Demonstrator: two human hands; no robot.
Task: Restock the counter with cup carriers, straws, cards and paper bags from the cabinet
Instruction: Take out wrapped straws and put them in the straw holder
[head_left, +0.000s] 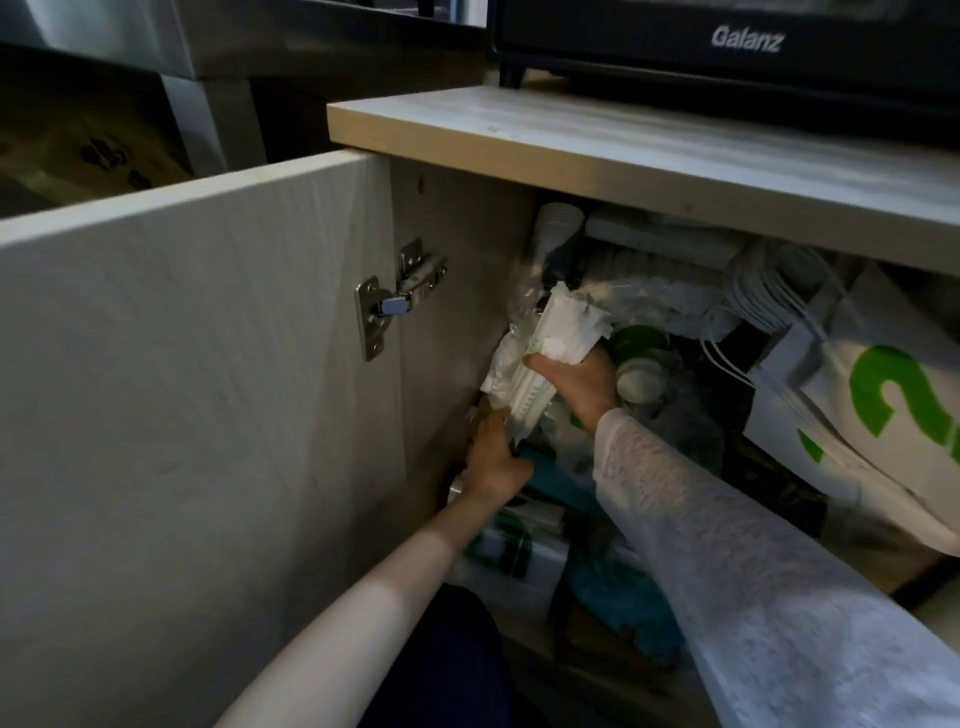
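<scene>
The open cabinet door (197, 364) fills the left of the view, its metal hinge (395, 299) fixed near the cabinet's side wall. Low beside that wall, the left hand (493, 462) reaches into the cabinet with fingers curled around the lower end of a bundle of wrapped straws (545, 353); the fingertips are hidden behind crumpled clear plastic, so how tightly they close is hard to tell. Just to the right and higher, the right hand (576, 382), in a white knit sleeve (727, 545), is closed around the middle of the same bundle. The bundle's long axis runs steeply, its lower end down-left by the left hand and its ragged paper top pointing up and slightly right, toward the underside of the bench (623, 140). Behind the hands the cabinet is dim and cluttered: a stack of white cups (558, 221) and a green-and-white roll (639, 358) show, but much else is too dark to make out. Further right, white paper bags (857, 405) with a green print lean outward, cut off by the frame edge. A black oven (727, 47) stands on the bench, only partly in view.
</scene>
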